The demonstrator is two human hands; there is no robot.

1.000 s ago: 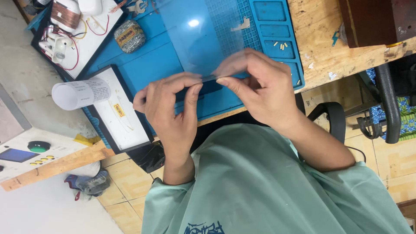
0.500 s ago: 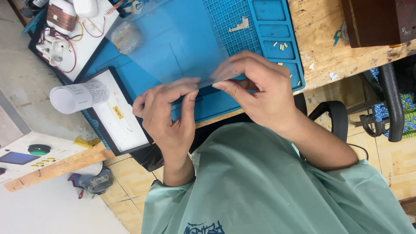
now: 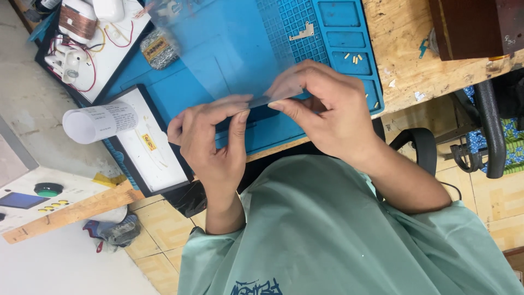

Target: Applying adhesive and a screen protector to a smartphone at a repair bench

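Both hands pinch the near edge of a clear, thin plastic sheet [image 3: 218, 49]: left hand [image 3: 210, 142] and right hand [image 3: 327, 109] side by side. The sheet extends away from them over the blue work mat [image 3: 349, 38], toward its far edge.

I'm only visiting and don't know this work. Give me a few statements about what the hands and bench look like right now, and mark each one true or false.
1. Both hands pinch a clear plastic sheet by its near edge. True.
2. The left hand holds a screwdriver. False: it grips only the sheet.
3. The sheet hangs over a blue mat. True.
4. The mat lies on a glass table. False: it lies on a wooden bench.
5. A paper roll lies left of the left hand. True.
6. The right hand rests flat on the mat. False: it is raised, with its fingers on the sheet.
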